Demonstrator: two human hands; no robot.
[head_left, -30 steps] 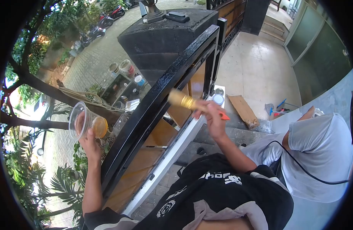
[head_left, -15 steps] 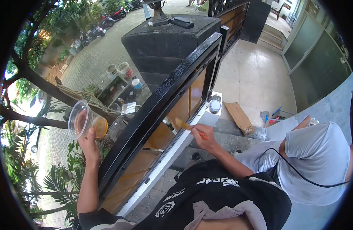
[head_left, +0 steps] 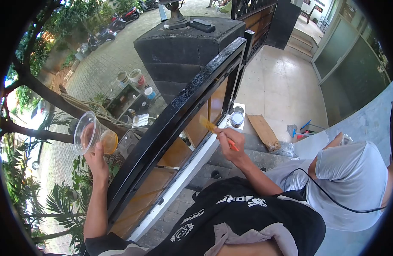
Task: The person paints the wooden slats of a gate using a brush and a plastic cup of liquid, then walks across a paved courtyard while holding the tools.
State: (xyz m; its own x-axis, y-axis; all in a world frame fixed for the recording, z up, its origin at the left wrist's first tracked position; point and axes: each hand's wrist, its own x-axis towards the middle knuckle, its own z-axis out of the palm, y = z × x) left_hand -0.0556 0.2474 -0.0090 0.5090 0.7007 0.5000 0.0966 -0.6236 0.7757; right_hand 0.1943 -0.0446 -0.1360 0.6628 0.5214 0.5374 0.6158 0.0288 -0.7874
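My left hand [head_left: 96, 158] is closed around a clear plastic cup [head_left: 87, 133] at the left, tilted, with amber liquid in its bottom. In my right hand [head_left: 230, 146] is a paintbrush [head_left: 208, 124] with an orange handle, its bristles pointing up and left. The bristles overlap the brown panel [head_left: 196, 132] of the gate in this view. Between my hands runs the gate's black metal frame [head_left: 162, 121], its top rail glossy. A white ledge [head_left: 179, 183] lies along the panel's foot.
Jars [head_left: 237, 119] stand on the ledge's far end. Cardboard [head_left: 264, 132] lies on the steps. A person in a white shirt [head_left: 350, 183] is close at my right, with a black cable across them. Paint buckets [head_left: 136, 77] sit beyond the gate beside a dark pillar [head_left: 175, 55].
My right hand has turned the paintbrush so that its bristles point more upward, and its orange handle shows more. The cup in my left hand has moved slightly left.
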